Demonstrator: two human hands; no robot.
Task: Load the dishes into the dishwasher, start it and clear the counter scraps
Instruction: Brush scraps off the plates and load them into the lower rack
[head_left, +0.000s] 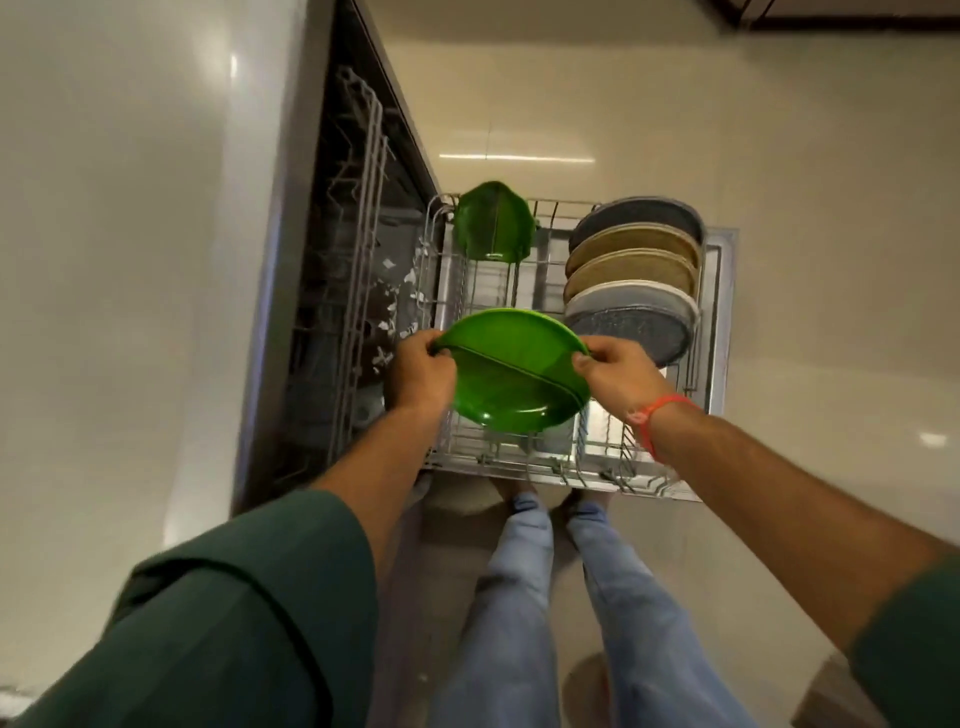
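Note:
A round green plate with a ridge across it hangs tilted over the pulled-out lower rack of the open dishwasher. My left hand grips its left rim and my right hand pinches its right rim. A second green dish stands upright at the rack's far left. Several grey and tan plates stand in a row along the rack's right side.
The dishwasher tub lies open to the left with an upper wire rack inside. The lowered door sticks out under the rack. A pale counter surface fills the left. My legs stand on the glossy floor at the rack's near edge.

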